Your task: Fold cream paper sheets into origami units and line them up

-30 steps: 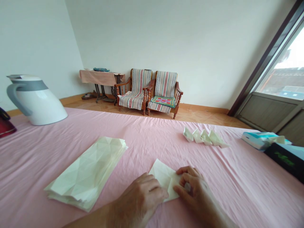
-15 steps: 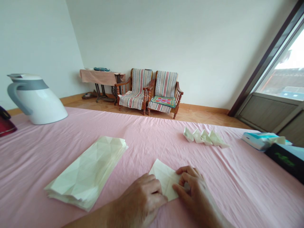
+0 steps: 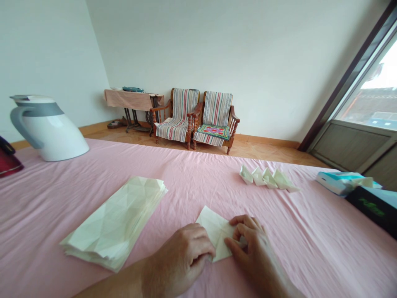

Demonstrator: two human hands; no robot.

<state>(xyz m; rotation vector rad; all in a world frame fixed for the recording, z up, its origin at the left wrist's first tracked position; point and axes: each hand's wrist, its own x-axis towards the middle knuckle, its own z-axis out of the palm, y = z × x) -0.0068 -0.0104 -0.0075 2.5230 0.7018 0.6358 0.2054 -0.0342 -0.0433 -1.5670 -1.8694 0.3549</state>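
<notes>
A small sheet of pale folded paper point(image 3: 217, 231) lies on the pink cloth between my hands, crease lines showing on it. My left hand point(image 3: 186, 256) grips the paper's left lower edge, fingers curled and thumb pressed beneath them. On the opposite side, my right hand point(image 3: 252, 244) holds the right edge between thumb and bent fingers. Left of them rests a thick stack of creased paper sheets point(image 3: 120, 219). Beyond my right hand stands a row of several folded paper pieces point(image 3: 268, 179) with pointed tips, overlapping one another.
A white and grey jug point(image 3: 62, 134) stands at the far left beside a partly seen red object point(image 3: 9, 159). At the right are a blue and white tissue box point(image 3: 336, 182) and a black box point(image 3: 372, 207). Two wooden armchairs point(image 3: 229, 142) stand beyond the table.
My left hand has shifted slightly left along the paper's lower edge, uncovering a little more of it. The right hand stays almost in place. The view has tilted slightly.
</notes>
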